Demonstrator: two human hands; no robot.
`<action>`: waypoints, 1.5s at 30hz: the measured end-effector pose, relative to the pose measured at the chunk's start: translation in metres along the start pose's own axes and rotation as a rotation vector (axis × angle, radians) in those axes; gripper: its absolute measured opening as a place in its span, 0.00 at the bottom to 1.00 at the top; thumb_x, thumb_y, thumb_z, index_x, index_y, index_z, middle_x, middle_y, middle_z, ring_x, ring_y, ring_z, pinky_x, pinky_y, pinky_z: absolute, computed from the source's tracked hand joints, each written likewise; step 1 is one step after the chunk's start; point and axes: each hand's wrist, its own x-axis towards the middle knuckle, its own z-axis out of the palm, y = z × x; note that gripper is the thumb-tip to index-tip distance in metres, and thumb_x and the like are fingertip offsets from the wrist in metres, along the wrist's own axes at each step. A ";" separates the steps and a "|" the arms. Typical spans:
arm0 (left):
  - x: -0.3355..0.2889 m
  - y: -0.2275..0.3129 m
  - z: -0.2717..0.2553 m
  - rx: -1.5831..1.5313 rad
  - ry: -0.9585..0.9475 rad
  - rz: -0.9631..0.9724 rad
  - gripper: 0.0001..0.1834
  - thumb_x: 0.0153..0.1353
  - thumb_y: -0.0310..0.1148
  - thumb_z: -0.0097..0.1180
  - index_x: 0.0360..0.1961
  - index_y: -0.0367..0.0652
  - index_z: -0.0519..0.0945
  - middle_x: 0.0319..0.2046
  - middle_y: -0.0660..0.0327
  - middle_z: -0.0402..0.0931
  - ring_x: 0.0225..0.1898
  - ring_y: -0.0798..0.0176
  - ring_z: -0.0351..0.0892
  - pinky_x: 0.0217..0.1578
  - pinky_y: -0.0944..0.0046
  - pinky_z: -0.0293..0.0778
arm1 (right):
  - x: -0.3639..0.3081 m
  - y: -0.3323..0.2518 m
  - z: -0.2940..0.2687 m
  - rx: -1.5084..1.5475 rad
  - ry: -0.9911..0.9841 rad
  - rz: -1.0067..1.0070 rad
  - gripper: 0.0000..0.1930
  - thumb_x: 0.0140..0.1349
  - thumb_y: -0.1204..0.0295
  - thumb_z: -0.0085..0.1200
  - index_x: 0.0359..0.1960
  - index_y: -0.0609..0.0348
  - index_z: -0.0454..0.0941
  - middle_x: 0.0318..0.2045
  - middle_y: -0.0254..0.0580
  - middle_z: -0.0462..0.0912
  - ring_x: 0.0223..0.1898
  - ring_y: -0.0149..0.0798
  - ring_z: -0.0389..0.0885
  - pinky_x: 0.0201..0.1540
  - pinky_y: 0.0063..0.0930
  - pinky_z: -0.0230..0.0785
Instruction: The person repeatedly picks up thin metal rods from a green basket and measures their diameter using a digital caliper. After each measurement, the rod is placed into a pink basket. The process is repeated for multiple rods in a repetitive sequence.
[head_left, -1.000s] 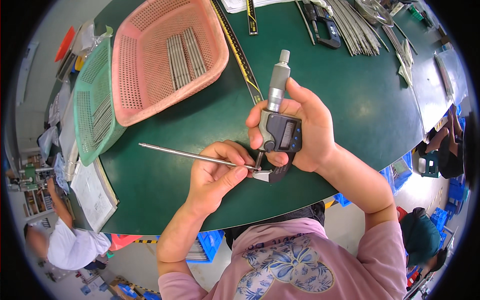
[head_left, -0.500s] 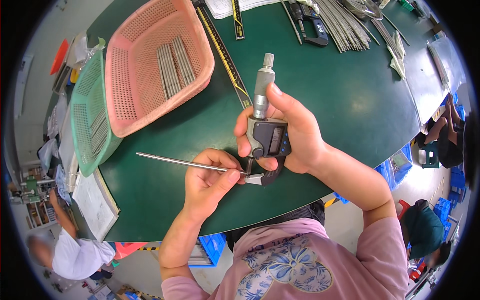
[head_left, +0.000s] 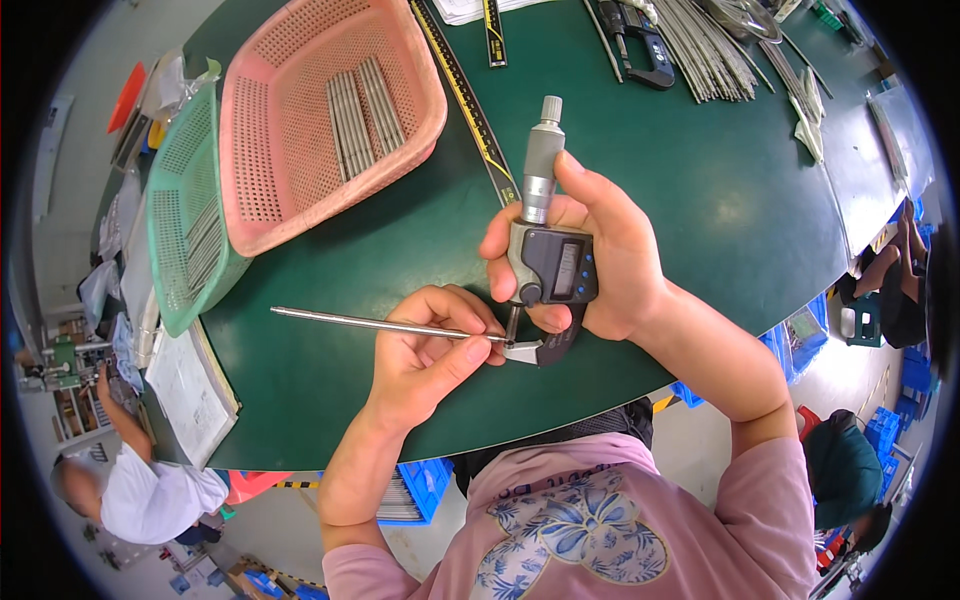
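Observation:
My left hand [head_left: 425, 350] pinches a slim metal rod [head_left: 375, 324] between thumb and fingers, its free end pointing left over the green table. The rod's right end sits at the jaw of a digital micrometer [head_left: 553, 265], between spindle and anvil; whether both faces touch it I cannot tell. My right hand [head_left: 615, 255] is wrapped around the micrometer's frame, its thumb resting along the grey barrel. The barrel points away from me, and the small display with blue buttons faces up.
A pink basket [head_left: 240, 190] with several rods stands at the far left, overlapping a green basket [head_left: 165, 240] of rods. A ruler [head_left: 470, 110] lies beyond my hands. Another micrometer [head_left: 650, 55] and many loose rods [head_left: 705, 50] lie at the far right. Papers [head_left: 190, 400] rest at the left edge.
The micrometer and both hands have shifted slightly right in the picture. The baskets also appear a little shifted, so the view itself has moved. Both grips stay the same.

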 end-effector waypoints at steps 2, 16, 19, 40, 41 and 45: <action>0.000 0.000 0.000 0.005 -0.007 -0.002 0.06 0.53 0.20 0.53 0.31 0.35 0.69 0.31 0.56 0.71 0.32 0.66 0.74 0.34 0.66 0.75 | 0.000 0.001 0.000 -0.022 0.009 -0.012 0.34 0.56 0.40 0.32 0.29 0.64 0.72 0.19 0.43 0.76 0.09 0.30 0.64 0.13 0.19 0.57; 0.001 -0.001 0.000 0.000 0.010 -0.015 0.07 0.55 0.25 0.53 0.32 0.35 0.69 0.32 0.55 0.71 0.34 0.64 0.74 0.34 0.66 0.75 | 0.000 0.000 0.000 -0.068 -0.003 -0.036 0.35 0.56 0.39 0.28 0.29 0.64 0.72 0.20 0.49 0.75 0.11 0.32 0.66 0.11 0.19 0.58; 0.000 0.001 0.000 0.012 0.084 -0.016 0.08 0.54 0.26 0.52 0.32 0.36 0.68 0.30 0.55 0.71 0.32 0.64 0.74 0.31 0.66 0.75 | 0.001 0.001 0.004 -0.041 -0.001 -0.021 0.33 0.58 0.42 0.28 0.30 0.65 0.72 0.20 0.45 0.76 0.10 0.30 0.65 0.13 0.19 0.58; -0.017 0.047 -0.012 0.033 -0.164 0.228 0.40 0.42 0.31 0.57 0.57 0.33 0.54 0.24 0.51 0.72 0.12 0.72 0.64 0.15 0.77 0.64 | -0.002 0.000 -0.006 -0.192 0.159 -0.326 0.07 0.51 0.75 0.57 0.30 0.59 0.72 0.21 0.34 0.74 0.14 0.24 0.68 0.16 0.16 0.60; -0.017 0.042 -0.014 0.088 -0.094 0.287 0.38 0.43 0.30 0.56 0.57 0.34 0.55 0.25 0.52 0.72 0.14 0.71 0.65 0.16 0.77 0.65 | -0.001 0.001 -0.006 -0.155 0.127 -0.308 0.07 0.51 0.76 0.57 0.31 0.59 0.72 0.21 0.34 0.74 0.14 0.24 0.68 0.16 0.16 0.60; -0.003 0.011 0.002 0.324 0.205 0.380 0.16 0.55 0.27 0.49 0.46 0.36 0.65 0.27 0.57 0.70 0.20 0.71 0.68 0.21 0.76 0.66 | -0.001 0.011 0.000 -0.108 0.030 -0.197 0.08 0.51 0.76 0.57 0.32 0.60 0.72 0.21 0.34 0.75 0.14 0.24 0.69 0.17 0.17 0.61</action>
